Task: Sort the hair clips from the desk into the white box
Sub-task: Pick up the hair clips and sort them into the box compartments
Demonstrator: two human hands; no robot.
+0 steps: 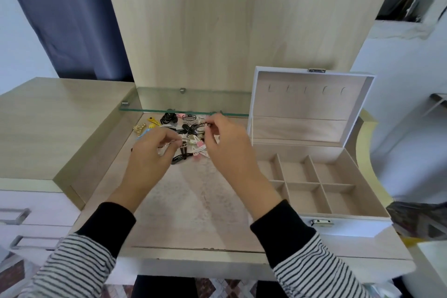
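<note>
A pile of hair clips [186, 133], black, white, pink and yellow, lies at the back of the desk [193, 201] under a glass shelf. My left hand [150, 152] is over the pile's left side and pinches a pale clip [167, 147]. My right hand [227, 143] hovers over the pile's right side and pinches a thin black clip [205, 124] between thumb and fingers. The white box [343, 225] stands open to the right. Its beige compartments [309, 181] hold nothing that I can see.
The box lid [312, 104] stands upright behind the compartments. A glass shelf [183, 100] juts out just above the clips. A raised wooden cabinet top [55, 123] is on the left, with drawers [29, 220] below. A tall wooden panel [229, 19] backs the desk.
</note>
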